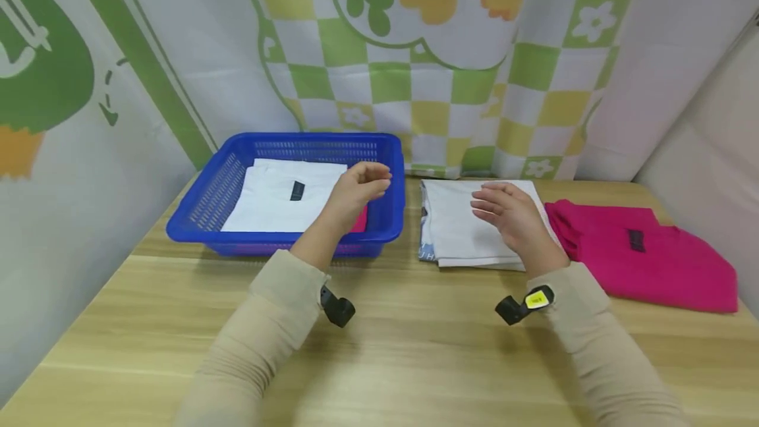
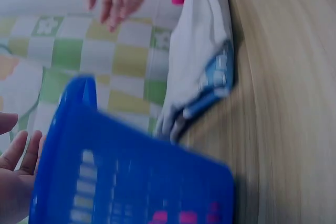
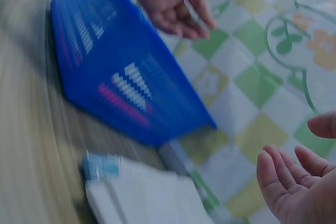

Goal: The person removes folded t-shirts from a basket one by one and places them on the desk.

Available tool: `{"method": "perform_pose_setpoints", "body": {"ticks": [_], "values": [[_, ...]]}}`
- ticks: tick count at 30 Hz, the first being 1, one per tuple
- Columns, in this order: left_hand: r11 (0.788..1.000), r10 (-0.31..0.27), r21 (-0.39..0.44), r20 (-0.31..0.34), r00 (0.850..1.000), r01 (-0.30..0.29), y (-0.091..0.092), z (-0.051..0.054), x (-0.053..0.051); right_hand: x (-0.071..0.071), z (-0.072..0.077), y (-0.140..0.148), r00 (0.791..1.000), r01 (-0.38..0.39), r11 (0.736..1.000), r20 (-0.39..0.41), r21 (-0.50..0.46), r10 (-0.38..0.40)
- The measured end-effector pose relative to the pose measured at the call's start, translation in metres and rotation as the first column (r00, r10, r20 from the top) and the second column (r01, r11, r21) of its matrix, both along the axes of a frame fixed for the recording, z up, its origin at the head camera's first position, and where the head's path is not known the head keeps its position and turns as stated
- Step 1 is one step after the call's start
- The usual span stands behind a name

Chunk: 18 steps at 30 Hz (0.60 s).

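A blue plastic basket (image 1: pixel 207 237) stands at the left of the table, holding a folded white shirt (image 1: pixel 273 196) with a dark label. Something pink (image 1: pixel 359 221) shows beneath that shirt. My left hand (image 1: pixel 354 195) hovers over the basket's right part, fingers loosely bent and holding nothing. My right hand (image 1: pixel 511 216) is above a folded white shirt (image 1: pixel 459 223) with a blue printed edge, its fingers relaxed and apart from the cloth. Right of it lies a folded pink shirt (image 1: pixel 658 256) with a dark label, touching the white one.
The wooden table (image 1: pixel 415 361) extends toward me in front of the basket and shirts. A patterned curtain (image 1: pixel 427 104) hangs along the back edge. White cloth walls (image 1: pixel 705 124) stand at the sides.
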State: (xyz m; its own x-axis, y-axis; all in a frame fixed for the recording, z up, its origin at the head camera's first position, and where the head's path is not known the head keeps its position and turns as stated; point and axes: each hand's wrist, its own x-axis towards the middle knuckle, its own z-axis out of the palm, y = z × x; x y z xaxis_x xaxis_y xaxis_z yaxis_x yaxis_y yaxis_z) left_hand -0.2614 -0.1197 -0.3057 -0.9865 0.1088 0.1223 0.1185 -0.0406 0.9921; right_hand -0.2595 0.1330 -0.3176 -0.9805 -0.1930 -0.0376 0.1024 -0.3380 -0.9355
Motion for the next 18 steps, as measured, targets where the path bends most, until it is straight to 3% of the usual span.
{"method": "perform_pose_setpoints", "body": {"ticks": [8,18], "values": [[0.989,0.107,-0.112,0.052,0.993,-0.101,-0.066,-0.002,-0.001,-0.004,0.013,-0.058,0.992,-0.121,0.992,-0.037,0.04,0.123],[0.934,0.249,-0.288,0.1,0.963,-0.212,-0.131,-0.009,0.0,-0.013,0.021,-0.115,0.982,-0.184,0.983,-0.038,0.025,0.185]]}}
